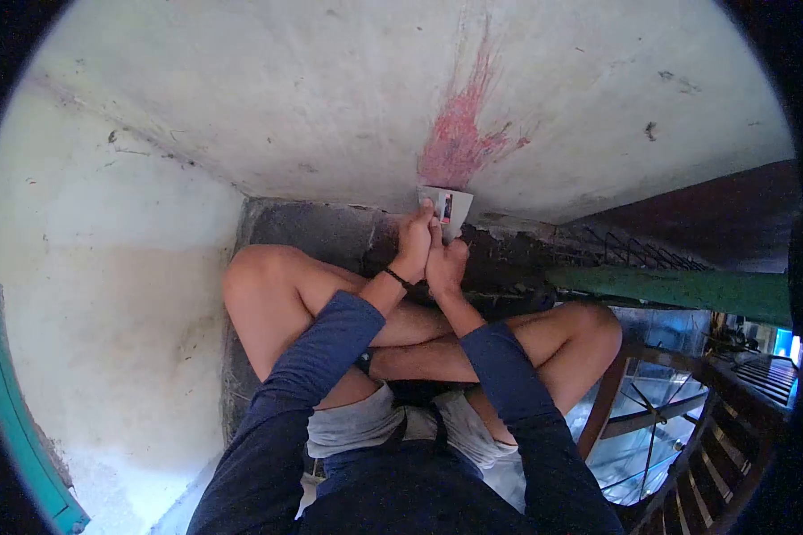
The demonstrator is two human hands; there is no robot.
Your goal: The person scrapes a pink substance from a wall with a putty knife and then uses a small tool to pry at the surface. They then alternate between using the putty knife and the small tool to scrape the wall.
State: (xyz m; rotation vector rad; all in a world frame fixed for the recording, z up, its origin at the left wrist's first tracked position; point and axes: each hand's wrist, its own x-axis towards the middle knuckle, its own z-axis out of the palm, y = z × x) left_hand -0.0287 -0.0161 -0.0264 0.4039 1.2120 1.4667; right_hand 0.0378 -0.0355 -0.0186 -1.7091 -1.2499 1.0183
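Note:
Low on the wall, a flat pale-grey scraper with a small red-and-black label has its wide edge against the lower end of a rough red-pink patch. My left hand, with a dark band at the wrist, is closed on the scraper's left side, thumb along its face. Close beside it, my right hand is closed round the lower part of the same scraper. The handle, if there is one, is hidden by my fingers.
I sit cross-legged, knees close to the off-white wall. A green beam and thin metal rods are at the right. Below them stands a brown metal railing. A teal frame is at the far left.

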